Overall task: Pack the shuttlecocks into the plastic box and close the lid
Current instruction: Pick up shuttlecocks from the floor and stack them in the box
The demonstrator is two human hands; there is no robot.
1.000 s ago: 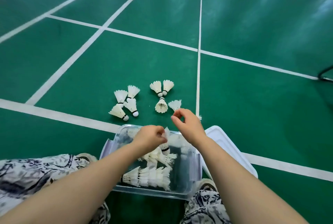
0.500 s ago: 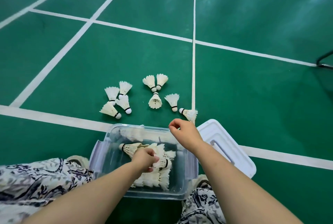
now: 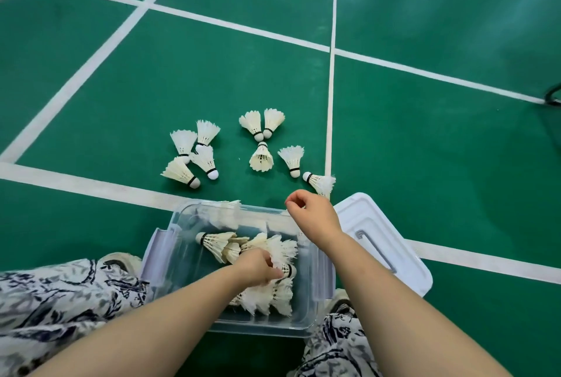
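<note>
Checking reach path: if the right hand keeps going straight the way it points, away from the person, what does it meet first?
Likely the shuttlecock lying by the white line, just beyond the right hand; nothing shows between them. Height above the floor is unclear.

single head cam, looking forward and steeply down, close over the box (image 3: 170, 258) and both forearms, green court floor (image 3: 425, 164) stretching away ahead

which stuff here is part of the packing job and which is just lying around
Job:
- box, open
- lid, on the floor to the box's right
- shuttlecocks on the floor
- shuttlecocks in the box
- left hand, in the box
- right hand, over the box's far rim

Lying about:
- black object at the right edge, too cut off to identify
</note>
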